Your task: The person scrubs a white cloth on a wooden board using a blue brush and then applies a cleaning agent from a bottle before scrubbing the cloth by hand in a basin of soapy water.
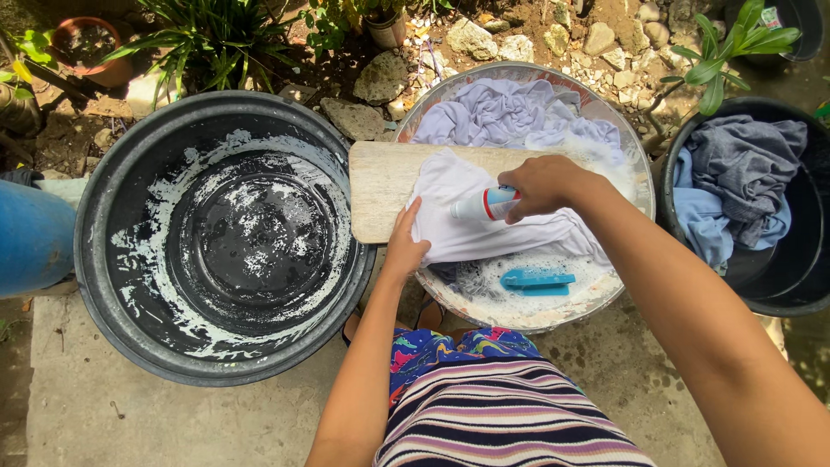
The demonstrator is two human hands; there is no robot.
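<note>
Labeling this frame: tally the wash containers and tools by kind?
Basins: 3, a large black one, a metal one, a dark one
Wooden washboard: 1
Blue scrub brush: 1
White bottle: 1
Total: 6

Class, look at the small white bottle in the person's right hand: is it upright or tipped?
Tipped. The white bottle lies nearly sideways in the right hand, its end pointing left over the white garment on the wooden washboard.

Hard sunlight flooded the scene, bleaching the white cloth (pixel 484 216) near the centre and glinting off the metal basin's rim (pixel 644 186). Deep shadow sat at nine o'clock (beside the black tub (pixel 112 285)). Focus was sharp; edges bowed slightly.
</note>
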